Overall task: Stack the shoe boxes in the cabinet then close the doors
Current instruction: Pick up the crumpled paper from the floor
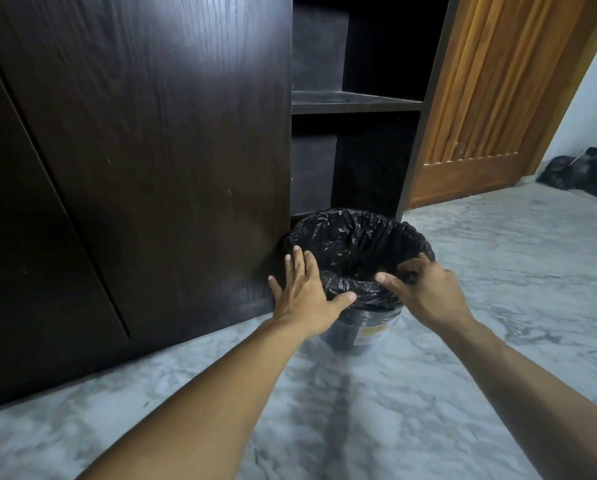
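A dark wooden cabinet (134, 150) fills the left and middle of the view. Its right section stands open, showing a shelf (356, 102) with dark compartments above and below. No shoe boxes are in view. A bin lined with a black plastic bag (356, 244) stands on the floor in front of the open section. My left hand (304, 289) lies with straight fingers against the bin's left rim, thumb on the bag. My right hand (425, 289) grips the bag at the bin's right rim with curled fingers.
A brown wooden door (491, 98) stands to the right of the cabinet. Black bags (581, 174) lie on the floor at the far right by a white wall. Grey marbled floor (498, 271) spreads to the right and toward me.
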